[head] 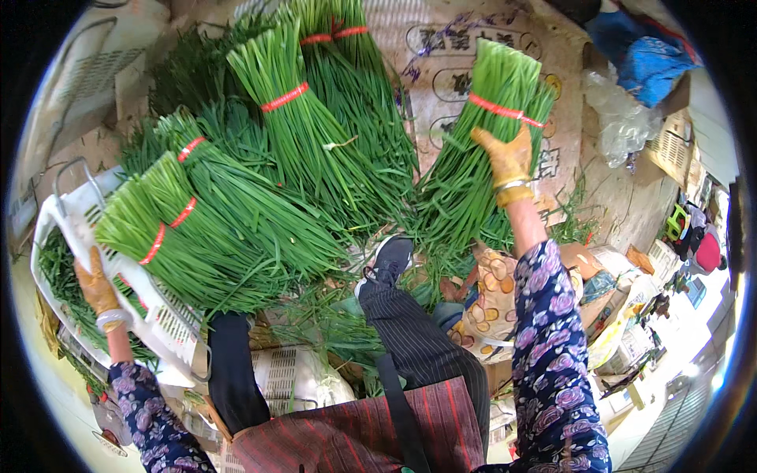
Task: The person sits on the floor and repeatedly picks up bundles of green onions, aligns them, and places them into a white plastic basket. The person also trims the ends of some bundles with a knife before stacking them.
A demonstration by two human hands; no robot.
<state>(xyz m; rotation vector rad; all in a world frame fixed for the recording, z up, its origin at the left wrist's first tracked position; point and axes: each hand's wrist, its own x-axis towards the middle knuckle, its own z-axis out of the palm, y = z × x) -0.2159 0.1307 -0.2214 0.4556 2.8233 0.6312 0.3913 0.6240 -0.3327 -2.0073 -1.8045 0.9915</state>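
Observation:
My right hand (505,156), in a yellowish glove with a band at the wrist, lies on a bundle of long green leafy stalks, likely garlic chives (502,71), tied with a red band. Whether its fingers close round the stalks is hard to tell. At the far left, my gloved left hand (97,287) is at the rim of a white plastic basket (177,325) that holds loose greens. More red-banded bundles lie between my hands: several at the left (195,219), a larger one at the centre (319,124), and others behind it (349,35).
Loose leaves (331,325) litter the floor round my shoe (393,257). Printed cardboard (443,94) lies under the bundles. A patterned bag (494,290) stands beside my right forearm. Clear plastic (621,118) and a blue bag (653,65) are at the upper right.

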